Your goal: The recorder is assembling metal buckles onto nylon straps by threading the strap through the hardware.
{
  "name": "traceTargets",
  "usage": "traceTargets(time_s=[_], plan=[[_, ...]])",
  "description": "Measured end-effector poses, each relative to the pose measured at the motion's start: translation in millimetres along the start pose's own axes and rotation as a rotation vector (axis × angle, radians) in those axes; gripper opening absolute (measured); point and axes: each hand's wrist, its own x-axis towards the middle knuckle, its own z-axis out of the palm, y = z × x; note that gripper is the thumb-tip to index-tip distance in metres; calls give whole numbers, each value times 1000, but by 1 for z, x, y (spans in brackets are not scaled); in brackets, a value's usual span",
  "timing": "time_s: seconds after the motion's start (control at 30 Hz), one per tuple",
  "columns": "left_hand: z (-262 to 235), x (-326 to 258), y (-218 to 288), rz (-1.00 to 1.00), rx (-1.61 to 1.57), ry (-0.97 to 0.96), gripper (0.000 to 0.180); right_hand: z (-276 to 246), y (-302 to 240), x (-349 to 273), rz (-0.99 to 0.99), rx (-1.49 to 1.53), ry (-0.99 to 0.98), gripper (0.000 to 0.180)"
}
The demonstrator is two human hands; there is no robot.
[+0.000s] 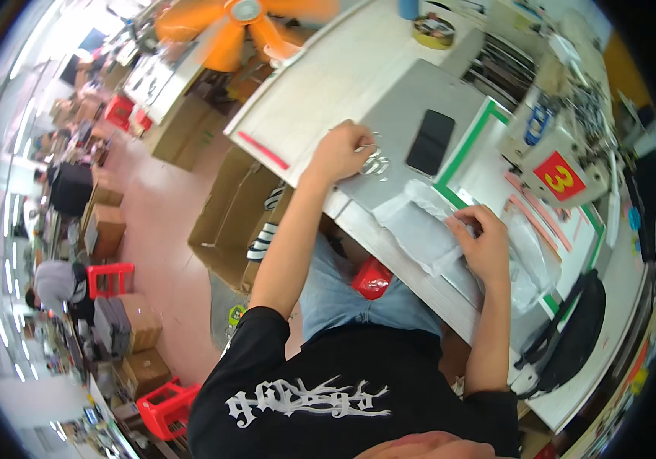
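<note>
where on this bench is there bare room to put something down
The widest free patch is the pale table top beyond the left hand, up to the tape roll. A smaller grey strip lies between that hand and the black phone. It is crowded around the right hand, on the clear plastic bags, and by the sewing machine.

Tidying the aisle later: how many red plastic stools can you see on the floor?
3: one stool at mid-left beside a seated person, one at lower left, one far up the aisle. Others may be hidden.

The counter point(343, 84) was pale grey with a red strip point(263, 151) at its edge. The phone point(429, 141) was black, the fan point(240, 23) orange, the stools point(110, 279) red, and green tape point(465, 149) framed a white panel.
</note>
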Motion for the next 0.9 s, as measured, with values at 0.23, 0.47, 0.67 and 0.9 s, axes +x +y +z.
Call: traceTargets(time_s=[0.23, 0.47, 0.67, 0.9], plan=[[50, 34, 21, 189, -109, 138, 13, -23, 38, -13, 33, -39, 2, 18], [59, 55, -5, 213, 16, 137, 12, -9, 24, -3, -17, -8, -31, 18], [18, -15, 26, 8, -398, 171, 15, -14, 3, -9, 121, 84, 35, 18], [28, -80, 99, 252, -591, -144, 50, -22, 1, -7, -5, -32, -57, 15]])
